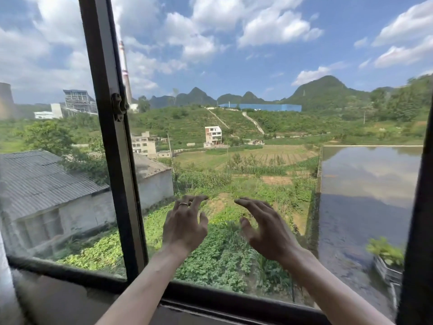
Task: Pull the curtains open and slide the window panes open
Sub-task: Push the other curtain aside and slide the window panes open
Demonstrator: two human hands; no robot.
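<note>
No curtains in view. Middle of the window reads as open air; left pane (pixel 58 160) sits behind the dark stile (pixel 112 141) with its latch (pixel 119 110). Another dark frame edge (pixel 419 207) at far right, can't tell how far that pane has slid.

To widen the gap: flat palm on a stile, push level along the bottom track (pixel 210 299), not on glass.

Left hand (pixel 184 227) and right hand (pixel 267 231) both raised mid-opening, fingers spread and curled, holding nothing, touching nothing, forearms out over the sill.
</note>
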